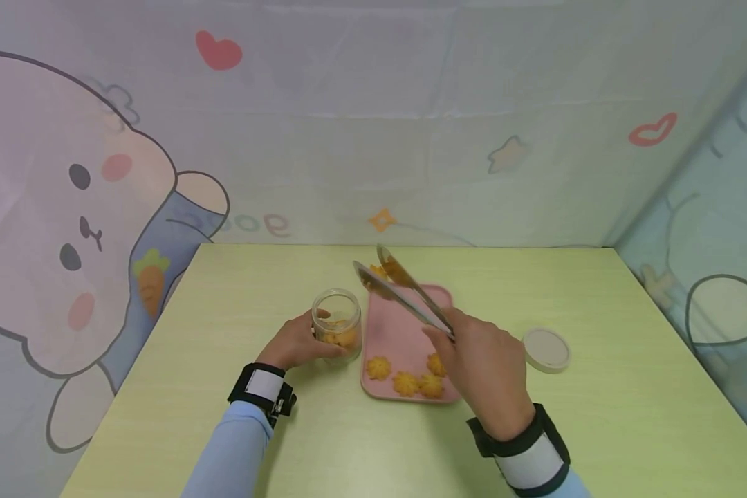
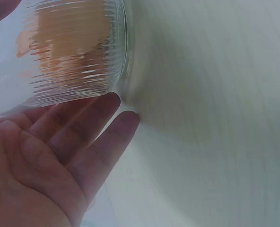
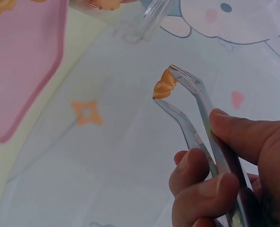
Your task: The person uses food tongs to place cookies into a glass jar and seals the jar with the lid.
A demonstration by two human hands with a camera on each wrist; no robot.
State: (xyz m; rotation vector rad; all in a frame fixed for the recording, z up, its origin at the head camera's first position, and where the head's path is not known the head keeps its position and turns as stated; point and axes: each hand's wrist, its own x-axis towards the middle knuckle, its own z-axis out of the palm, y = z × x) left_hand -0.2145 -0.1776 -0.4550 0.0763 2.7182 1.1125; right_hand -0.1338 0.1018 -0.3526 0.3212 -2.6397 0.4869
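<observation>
My left hand point(image 1: 300, 344) holds a clear glass jar point(image 1: 337, 304), with the thumb along its near side and fingers round the far side. Several yellow-orange flower-shaped cookies point(image 1: 341, 337) lie in the jar. In the left wrist view, the ribbed jar point(image 2: 116, 52) rests against the fingers point(image 2: 90, 125). Metal tongs point(image 1: 413, 301) are gripped in my right hand point(image 1: 488, 363), pointing away over the far end of the pink tray point(image 1: 398, 332). Between the tong tips one cookie point(image 3: 164, 85) is pinched, seen edge-on in the right wrist view.
Several more cookies point(image 1: 405, 382) lie at the near end of the tray, just right of the jar. A round whitish lid point(image 1: 546, 349) lies on the pale yellow table point(image 1: 622, 387), right of my right hand. A printed cloth point(image 1: 373, 138) hangs behind the table.
</observation>
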